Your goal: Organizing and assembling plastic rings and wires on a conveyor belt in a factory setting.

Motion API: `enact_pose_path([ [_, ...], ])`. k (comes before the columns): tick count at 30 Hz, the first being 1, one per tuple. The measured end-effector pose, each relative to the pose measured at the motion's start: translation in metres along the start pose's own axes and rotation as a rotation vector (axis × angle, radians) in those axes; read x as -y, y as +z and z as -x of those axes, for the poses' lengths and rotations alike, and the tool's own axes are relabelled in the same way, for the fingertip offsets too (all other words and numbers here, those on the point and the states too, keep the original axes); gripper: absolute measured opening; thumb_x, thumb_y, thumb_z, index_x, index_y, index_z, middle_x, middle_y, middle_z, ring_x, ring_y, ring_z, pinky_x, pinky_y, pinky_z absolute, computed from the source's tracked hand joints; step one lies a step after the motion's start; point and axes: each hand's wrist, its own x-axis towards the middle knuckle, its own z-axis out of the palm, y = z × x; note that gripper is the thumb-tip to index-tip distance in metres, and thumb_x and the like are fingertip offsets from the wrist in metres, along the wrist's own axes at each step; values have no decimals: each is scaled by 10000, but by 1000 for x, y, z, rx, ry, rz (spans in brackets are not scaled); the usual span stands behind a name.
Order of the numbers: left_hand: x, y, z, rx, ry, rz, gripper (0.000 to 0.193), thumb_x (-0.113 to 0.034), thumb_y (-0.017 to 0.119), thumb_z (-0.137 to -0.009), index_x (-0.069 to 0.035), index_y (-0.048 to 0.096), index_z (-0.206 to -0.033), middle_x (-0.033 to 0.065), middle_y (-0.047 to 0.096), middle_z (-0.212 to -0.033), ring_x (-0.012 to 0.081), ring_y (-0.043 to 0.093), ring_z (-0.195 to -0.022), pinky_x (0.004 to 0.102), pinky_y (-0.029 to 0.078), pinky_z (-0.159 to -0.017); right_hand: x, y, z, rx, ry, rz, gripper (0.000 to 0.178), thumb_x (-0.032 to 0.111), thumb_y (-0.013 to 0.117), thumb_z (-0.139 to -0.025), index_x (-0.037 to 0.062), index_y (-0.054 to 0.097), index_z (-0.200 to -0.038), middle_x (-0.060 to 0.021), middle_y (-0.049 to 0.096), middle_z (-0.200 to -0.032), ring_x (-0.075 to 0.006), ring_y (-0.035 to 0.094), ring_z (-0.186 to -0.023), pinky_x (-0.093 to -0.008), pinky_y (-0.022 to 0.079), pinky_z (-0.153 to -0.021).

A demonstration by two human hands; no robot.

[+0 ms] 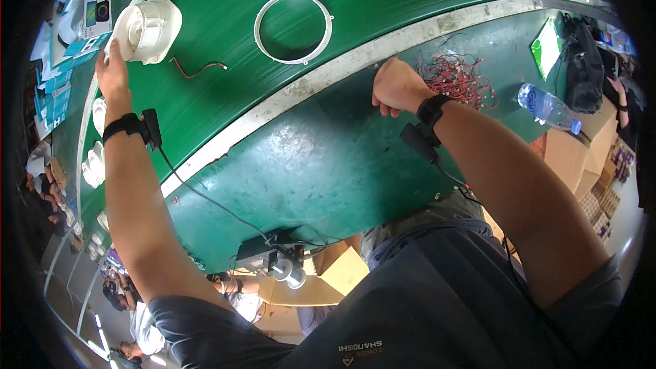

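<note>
My left hand (113,74) reaches to the far left, its fingers stretched against the near side of a white round plastic housing (149,33) with a flange. The housing rests on the green belt (219,106); I cannot see a grip around it. My right hand (400,87) hovers at the belt's near rail with fingers curled inward; what they hold, if anything, is hidden. Beside that hand lies a tangled heap of red and black wires (459,80). A white plastic ring (258,29) lies flat on the belt, and a short red wire (188,72) rests near the housing.
A pale rail (301,89) runs between belt and green table (301,164). Right of the wires lie a water bottle (549,107) and a dark bag (583,68). Printed boxes (98,15) line the far left. More white housings (94,164) sit along the belt. Cables run from both wrists.
</note>
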Motion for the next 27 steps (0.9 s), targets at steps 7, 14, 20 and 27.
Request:
enact_pose_path([
  [7,-85,-134,-113,-1342,1912,-2167,473,-294,489,-951,-63,410,-1357,93,464,-1290,236,474,-1133,420,382,-1004,-20,-24,-10,-123,116,33,217,42,485,-769,-16,645,-635,-121,656,-596,-195,620,-460,-312,501,-441],
  [14,-84,-198,-189,-1277,1544,-2498,550,-363,548,-926,-50,412,-1357,104,494,-1278,212,463,-1146,415,392,-988,-22,-25,-10,-112,94,28,219,52,485,-771,-15,647,-639,-118,657,-597,-192,624,-466,-307,509,-459],
  [20,-91,-251,-187,-1006,1949,-3310,456,-333,637,-855,-11,565,-1170,175,590,-1151,274,567,-1058,379,450,-914,-13,-14,-13,-18,28,141,218,79,496,-772,-12,662,-662,-106,669,-618,-178,627,-475,-300,512,-475],
  [27,-68,-304,-147,-1467,1855,-3562,420,-255,664,-822,-55,565,-1178,189,565,-1163,348,501,-1120,436,369,-980,-23,-22,-7,-98,50,116,233,85,469,-789,-12,663,-706,-123,664,-621,-188,618,-468,-310,462,-423],
])
